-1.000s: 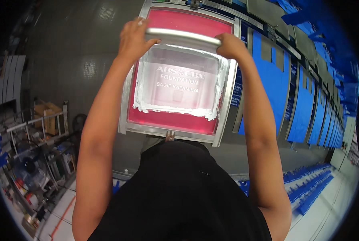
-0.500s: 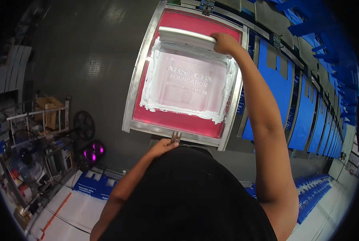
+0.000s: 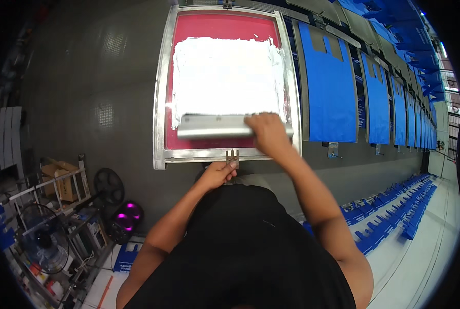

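A silkscreen with a metal frame (image 3: 161,103) and red mesh (image 3: 217,143) lies in front of me. Thick white ink (image 3: 224,74) covers most of its middle, hiding the design beneath. Across the near part of the mesh lies a wide metal squeegee (image 3: 214,126), at the near edge of the ink. My right hand (image 3: 270,134) is closed around its right end. At the middle of the frame's near edge, my left hand (image 3: 218,175) pinches a small pronged metal bracket (image 3: 232,156).
Blue bags (image 3: 330,87) lie flat on a row of boards running off to the right. More blue bags (image 3: 384,221) line the floor at lower right. To the left stand a fan (image 3: 44,239), a cardboard box (image 3: 65,180) on a metal rack, and a speaker (image 3: 126,219) with magenta lights.
My right hand has drawn the squeegee from the screen's far side to its near side. White ink now covers the lettering that showed before. My left hand stays at the bracket.
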Demonstrator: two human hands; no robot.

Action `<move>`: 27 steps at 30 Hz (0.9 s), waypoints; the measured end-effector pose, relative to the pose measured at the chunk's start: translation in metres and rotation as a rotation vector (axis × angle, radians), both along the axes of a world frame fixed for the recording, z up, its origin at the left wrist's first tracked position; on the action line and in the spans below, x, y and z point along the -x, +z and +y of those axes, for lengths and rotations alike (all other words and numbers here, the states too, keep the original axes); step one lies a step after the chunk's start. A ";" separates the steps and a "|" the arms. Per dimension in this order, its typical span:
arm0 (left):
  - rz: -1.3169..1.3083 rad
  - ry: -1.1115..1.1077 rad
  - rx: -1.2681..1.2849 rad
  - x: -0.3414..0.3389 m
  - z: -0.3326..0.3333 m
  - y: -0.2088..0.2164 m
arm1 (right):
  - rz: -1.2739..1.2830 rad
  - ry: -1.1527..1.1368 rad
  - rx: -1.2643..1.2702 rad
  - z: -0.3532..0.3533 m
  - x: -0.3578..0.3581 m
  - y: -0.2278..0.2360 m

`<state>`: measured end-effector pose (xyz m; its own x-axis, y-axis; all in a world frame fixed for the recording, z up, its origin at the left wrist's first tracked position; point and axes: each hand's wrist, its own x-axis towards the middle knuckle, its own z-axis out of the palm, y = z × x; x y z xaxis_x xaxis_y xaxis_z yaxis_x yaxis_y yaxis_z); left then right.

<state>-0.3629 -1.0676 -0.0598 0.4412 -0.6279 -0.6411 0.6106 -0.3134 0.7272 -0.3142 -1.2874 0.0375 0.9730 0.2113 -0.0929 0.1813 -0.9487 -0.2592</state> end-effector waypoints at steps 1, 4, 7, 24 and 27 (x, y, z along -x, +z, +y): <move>0.012 0.001 -0.016 0.002 -0.001 -0.008 | 0.023 -0.014 0.004 0.003 0.012 -0.003; -0.019 -0.083 -0.191 0.006 0.000 -0.034 | 0.052 -0.041 -0.015 0.004 0.020 -0.007; -0.081 -0.076 -0.267 0.005 0.001 -0.036 | -0.008 -0.091 0.004 -0.016 0.004 0.007; -0.802 0.550 -0.659 -0.161 0.127 -0.058 | 0.283 -0.631 -1.060 -0.132 -0.046 -0.090; -0.707 0.679 -0.463 -0.148 0.096 -0.018 | 0.258 -0.658 -1.181 -0.148 -0.039 -0.071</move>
<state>-0.2150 -0.9720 -0.0778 0.9681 0.1242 -0.2174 0.2494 -0.4022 0.8809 -0.2749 -1.4358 -0.0331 0.9062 -0.1982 -0.3736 -0.3875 -0.0351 -0.9212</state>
